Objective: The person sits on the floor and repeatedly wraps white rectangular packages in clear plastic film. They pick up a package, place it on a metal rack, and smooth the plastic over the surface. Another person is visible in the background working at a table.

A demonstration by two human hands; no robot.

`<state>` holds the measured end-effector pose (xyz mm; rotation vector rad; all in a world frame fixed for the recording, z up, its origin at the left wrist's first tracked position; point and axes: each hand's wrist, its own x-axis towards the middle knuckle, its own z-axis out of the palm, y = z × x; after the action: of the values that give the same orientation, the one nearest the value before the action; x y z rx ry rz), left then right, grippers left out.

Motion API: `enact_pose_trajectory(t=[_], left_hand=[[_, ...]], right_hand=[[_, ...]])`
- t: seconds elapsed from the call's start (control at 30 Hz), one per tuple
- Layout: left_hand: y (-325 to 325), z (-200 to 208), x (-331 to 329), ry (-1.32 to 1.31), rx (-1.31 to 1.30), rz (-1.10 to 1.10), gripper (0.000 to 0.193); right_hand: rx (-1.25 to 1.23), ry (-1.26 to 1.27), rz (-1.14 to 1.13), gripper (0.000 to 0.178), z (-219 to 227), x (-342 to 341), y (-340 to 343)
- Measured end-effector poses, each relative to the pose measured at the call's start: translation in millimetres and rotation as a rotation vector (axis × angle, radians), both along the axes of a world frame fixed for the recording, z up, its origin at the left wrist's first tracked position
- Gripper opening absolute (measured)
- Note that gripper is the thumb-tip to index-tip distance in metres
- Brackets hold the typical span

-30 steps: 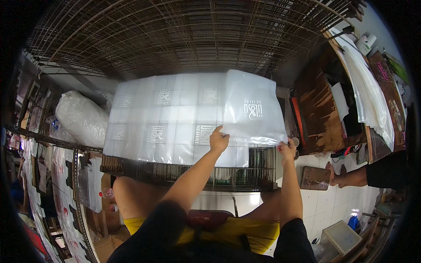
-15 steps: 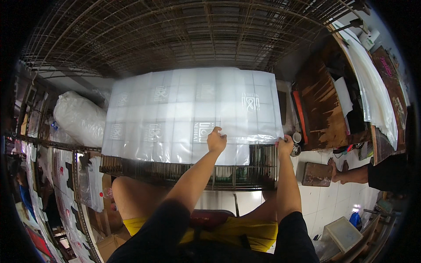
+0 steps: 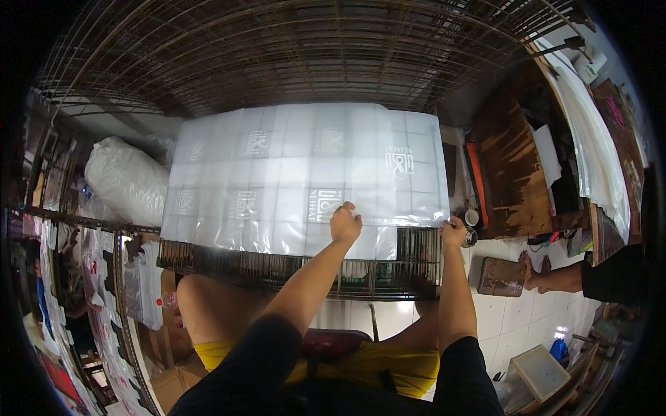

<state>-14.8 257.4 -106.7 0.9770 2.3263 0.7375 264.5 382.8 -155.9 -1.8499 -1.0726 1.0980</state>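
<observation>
Several clear plastic bags (image 3: 291, 166) with white printed marks lie overlapping, fanned from left to right, across a wire rack (image 3: 277, 269) in front of me. The rightmost bag (image 3: 416, 197) lies on top. My left hand (image 3: 345, 223) rests at its near edge toward the left, fingers curled in a pinch on the plastic. At the near right corner of the same bag, my right hand (image 3: 454, 232) grips the film between thumb and fingers. The bag lies flat with slight wrinkles and shine near its front edge.
Stacked wire racks (image 3: 291, 62) rise behind the bags. A bulky white plastic-wrapped roll (image 3: 125, 180) stands at the left. To the right are a worn wooden cabinet (image 3: 510, 173), a small cup (image 3: 471, 218), a low brown block (image 3: 501, 276) and another person's bare feet (image 3: 538, 274).
The view has shifted slightly, and the bags appear a little to the right. Both hands keep nearly the same place and grip on the top bag.
</observation>
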Motion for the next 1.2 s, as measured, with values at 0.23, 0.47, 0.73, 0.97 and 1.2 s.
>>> enact_pose_trajectory(t=[0.23,0.47,0.73,0.97,1.2], left_hand=[[-19.0,27.9,-14.1,0.180,0.098,0.037,0.026],[-68.7,30.8,-69.2,0.231,0.166,0.121,0.021],[-71.1,69.1,-107.7,0.307,0.354,0.118,0.026],[9.1,287.3,-173.2,1.005,0.897,-0.138,0.038],[49.6,419.4,-182.0,1.414,1.026,-0.176,0.041]], right_hand=[[0.060,-0.028,-0.049,0.027,-16.6,6.4,5.1],[0.087,-0.163,0.012,0.031,-28.6,6.2,5.2],[0.208,-0.132,-0.005,0.041,-75.5,37.9,21.1],[0.215,0.177,-0.015,0.048,37.2,32.2,-54.0],[0.387,0.043,0.027,0.028,103.8,83.1,-148.6]])
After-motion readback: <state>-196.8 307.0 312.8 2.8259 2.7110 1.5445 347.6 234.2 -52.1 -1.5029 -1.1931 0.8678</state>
